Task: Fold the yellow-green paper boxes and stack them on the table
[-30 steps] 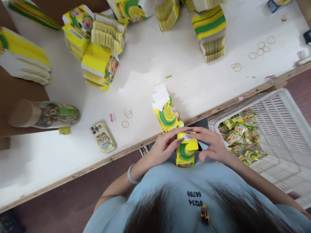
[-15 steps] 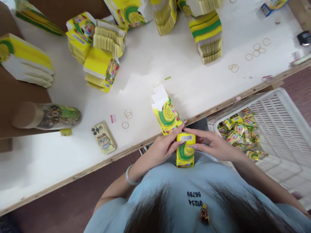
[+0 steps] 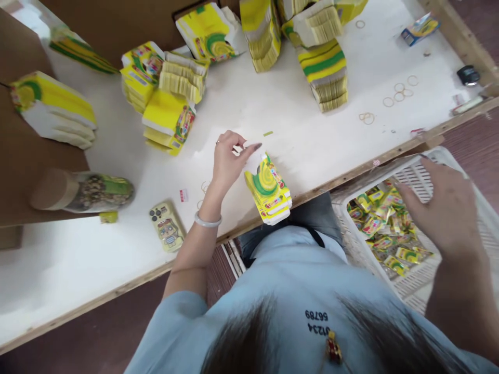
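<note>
At the white-flap end of a small stack of flat yellow-and-green cartons [image 3: 268,189] is my left hand [image 3: 230,161]. Its thumb lies over the flap and its fingers are curled, closing on the top carton's flap. The stack rests at the table's front edge, its printed end overhanging. My right hand [image 3: 448,208], smeared by motion, hovers above the white plastic basket [image 3: 448,156]. Thumb and fingers are apart there, and nothing shows between them. Inside the basket lie several small yellow-green packs [image 3: 384,218].
Several bundles of yellow cartons [image 3: 167,117] stand across the back of the table. A phone [image 3: 167,227] and a lidded jar [image 3: 97,192] lie at the left. Rubber bands [image 3: 399,92] and a blue box [image 3: 421,28] lie at the right.
Both hands have parted from the small yellow box at my chest, which is no longer there. My left hand moved up to the carton flaps; my right moved out over the basket and opened.
</note>
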Tool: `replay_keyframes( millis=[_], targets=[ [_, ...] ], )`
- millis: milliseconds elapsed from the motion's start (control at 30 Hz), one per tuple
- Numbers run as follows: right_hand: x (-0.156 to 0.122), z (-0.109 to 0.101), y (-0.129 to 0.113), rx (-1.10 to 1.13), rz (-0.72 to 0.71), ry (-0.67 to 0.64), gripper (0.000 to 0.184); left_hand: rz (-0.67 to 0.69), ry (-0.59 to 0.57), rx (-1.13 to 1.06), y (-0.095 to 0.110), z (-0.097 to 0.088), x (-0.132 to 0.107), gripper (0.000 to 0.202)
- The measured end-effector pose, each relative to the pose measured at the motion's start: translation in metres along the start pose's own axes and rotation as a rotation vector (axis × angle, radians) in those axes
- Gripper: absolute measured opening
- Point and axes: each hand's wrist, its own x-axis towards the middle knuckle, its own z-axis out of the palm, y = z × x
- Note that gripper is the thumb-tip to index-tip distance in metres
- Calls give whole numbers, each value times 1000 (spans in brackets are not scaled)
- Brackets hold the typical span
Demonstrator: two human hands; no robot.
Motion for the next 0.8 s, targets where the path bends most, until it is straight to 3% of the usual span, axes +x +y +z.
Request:
replay_keyframes(
  millis=[133,267,367,533,700,800],
  targets=[
    [26,49,-63,8,-48,120,55,192,149,-36,21,-11,6,40],
    [55,104,-131,213,-298,199,66,183,231,-107,70,-19,-10,44],
    [65,126,-163,281,-380,236,61,165,244,-173,104,-22,-30,44],
    [57,124,-169,191,-477,341,42,166,188,-281,122,-21,-58,38],
    [44,107,-161,270,-366,360,36,324,-211,-307,120,1,-84,95],
    [37,103,-161,308,-334,395,37,328,-271,-340,120,10,-97,87]
  ],
)
